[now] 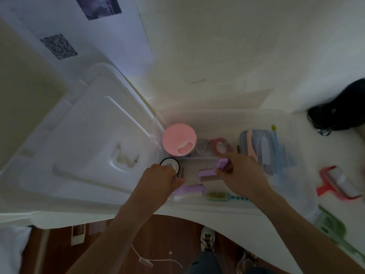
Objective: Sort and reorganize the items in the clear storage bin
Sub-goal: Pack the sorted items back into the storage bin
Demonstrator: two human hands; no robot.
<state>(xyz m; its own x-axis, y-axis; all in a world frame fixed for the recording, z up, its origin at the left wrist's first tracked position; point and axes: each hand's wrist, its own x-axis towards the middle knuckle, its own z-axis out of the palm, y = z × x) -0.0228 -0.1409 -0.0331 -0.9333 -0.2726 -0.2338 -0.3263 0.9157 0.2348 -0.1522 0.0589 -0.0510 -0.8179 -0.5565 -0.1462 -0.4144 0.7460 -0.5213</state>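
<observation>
The clear storage bin (296,151) stands on the white table in front of me. Both my hands are inside it. My right hand (242,175) pinches a small purple brush (209,172) near the bin's middle. My left hand (158,179) has its fingers curled at the edge of a round black-rimmed tin (169,164) in the bin's left corner. Also in the bin lie a pink round container (178,139), a red tape roll (220,146), a grey-and-pink case (254,147), a blue stick (276,153), a purple brush (189,191) and a teal hairbrush (225,197).
The bin's white lid (88,145) lies to the left on the table. To the right of the bin are a red lint roller (339,183), a green comb-like tool (331,224) and a black object (339,109). Below the table edge I see wooden floor and shoes.
</observation>
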